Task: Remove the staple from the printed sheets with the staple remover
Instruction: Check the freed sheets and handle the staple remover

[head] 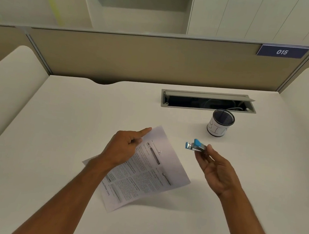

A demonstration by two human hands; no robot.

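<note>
Pale office partitions and a white desk frame the workspace, with an open cable tray set into the desk's far edge and a mesh pen cup standing just in front of it. Near the middle of the desk lie the printed sheets, turned at an angle. The left hand rests on their upper left part, index finger stretched toward the top corner and the other fingers loosely curled, pinning the paper rather than gripping it. The right hand hovers to the right of the sheets, off the desk, pinching the blue staple remover by its rear end between thumb and fingertips, its metal jaws pointing left toward the paper. The staple itself is too small to make out; it probably sits by the pinned corner. The sheets look thin and floppy, likely to slide or tear, so pressing close beside the staple seems wise. The remover looks light and rigid, best squeezed at its plastic sides.
</note>
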